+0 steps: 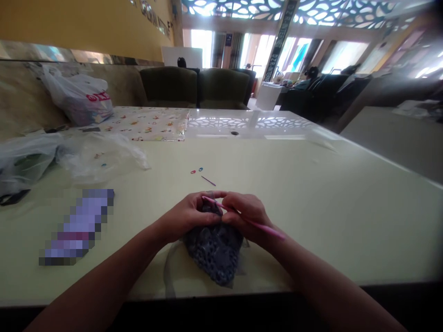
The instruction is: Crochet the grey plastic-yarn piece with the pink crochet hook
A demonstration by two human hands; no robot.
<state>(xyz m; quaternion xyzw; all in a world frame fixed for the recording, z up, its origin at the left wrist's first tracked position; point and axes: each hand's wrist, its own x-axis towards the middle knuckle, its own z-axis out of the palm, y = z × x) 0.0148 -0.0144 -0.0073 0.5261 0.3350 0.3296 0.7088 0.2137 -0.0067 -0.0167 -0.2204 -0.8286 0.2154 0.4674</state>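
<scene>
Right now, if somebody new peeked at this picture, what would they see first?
Probably the bright pink hook in the right hand, right above the dark, lacy piece that the left hand holds, near the front edge of the table. Next might come the tiny red ring and blue ring just beyond the hands, then the white bag with red letters at the far left.

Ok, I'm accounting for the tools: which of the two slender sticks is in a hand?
The long, slim pink stick, gripped in the right hand. The shorter, thin purple stick lies loose on the pale, glossy tabletop.
</scene>
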